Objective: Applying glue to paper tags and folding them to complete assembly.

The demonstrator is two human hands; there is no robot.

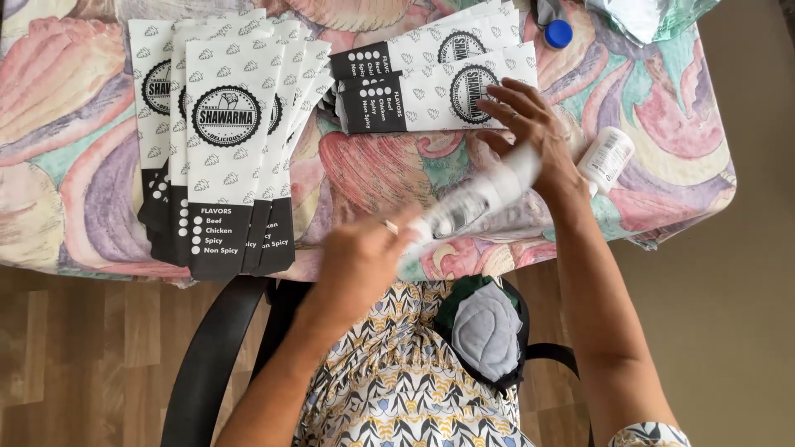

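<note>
A worktop (50,149) under a pastel cloth of pink, lilac and green swirls carries a fanned stack of printed paper sleeves (228,141) at the left. A white bottle (606,157) lies on its side near the right edge. A blue cap (559,33) sits near the far edge, beside a crumpled foil bag (642,16). Below, a black chair (207,364) stands on wooden flooring (74,356).

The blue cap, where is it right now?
In the head view, the blue cap lies on the tablecloth near the table's far right edge, just right of the sideways stack of paper bags.
</note>
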